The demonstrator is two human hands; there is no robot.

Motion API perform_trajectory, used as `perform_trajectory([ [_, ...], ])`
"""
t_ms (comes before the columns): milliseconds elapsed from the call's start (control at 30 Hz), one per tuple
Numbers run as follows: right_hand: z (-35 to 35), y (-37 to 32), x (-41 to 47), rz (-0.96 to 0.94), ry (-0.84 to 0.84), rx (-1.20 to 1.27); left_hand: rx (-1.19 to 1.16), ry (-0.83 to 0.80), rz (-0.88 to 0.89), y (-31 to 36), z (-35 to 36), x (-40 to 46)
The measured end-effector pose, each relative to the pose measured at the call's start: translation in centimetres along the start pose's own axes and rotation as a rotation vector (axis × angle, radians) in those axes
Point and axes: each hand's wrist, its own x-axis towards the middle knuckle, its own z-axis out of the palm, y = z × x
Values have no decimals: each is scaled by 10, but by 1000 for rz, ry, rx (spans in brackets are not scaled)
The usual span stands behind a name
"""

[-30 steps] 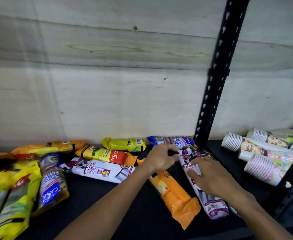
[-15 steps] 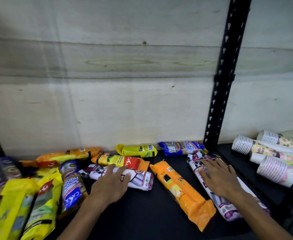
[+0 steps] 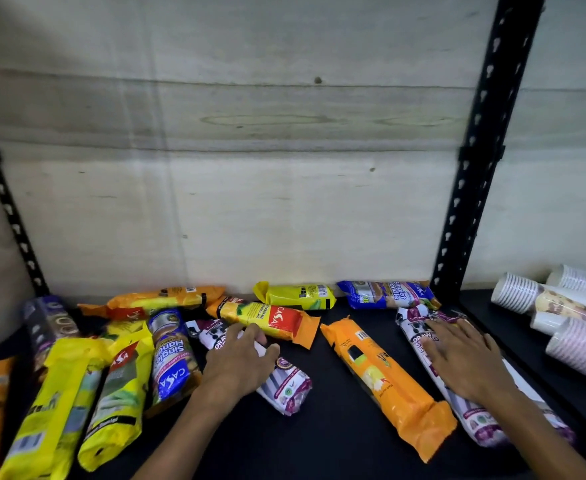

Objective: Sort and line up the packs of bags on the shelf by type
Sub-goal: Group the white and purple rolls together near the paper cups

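Head: "CASA" yellow-red pack (image 3: 273, 320)

Left hand (image 3: 239, 363) grips a white-purple pack (image 3: 286, 382); right hand (image 3: 464, 362) rests flat on another (image 3: 423, 337).

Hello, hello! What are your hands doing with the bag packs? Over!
Left hand grips a white-and-purple drawstring bag pack. Right hand rests flat on a matching white-and-purple pack. Long orange pack lies between them.
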Motion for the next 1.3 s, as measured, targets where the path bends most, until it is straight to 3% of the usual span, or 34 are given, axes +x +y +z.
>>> perform_trajectory([
  [433,2,0,0,0,11,6,-395,138,-152,-13,-6,-17],
  [733,-4,-4,0,10,35,12,-794,108,-65,-6,-10,-36],
  [833,-10,-14,-1,-37,165,-14,-896,107,18,12,-13,-42],
  [900,-14,-29,-2,-119,267,123,-964,66,69,29,-12,-43],
  [967,-23,-46,-6,-192,251,348,-1012,1,113,48,-7,-42],
  [1100,-37,-74,-9,-290,-7,627,-1079,-118,170,85,6,-41],
  [1300,-41,-79,-1,-130,-204,1058,-1049,-185,227,115,23,-33],
])
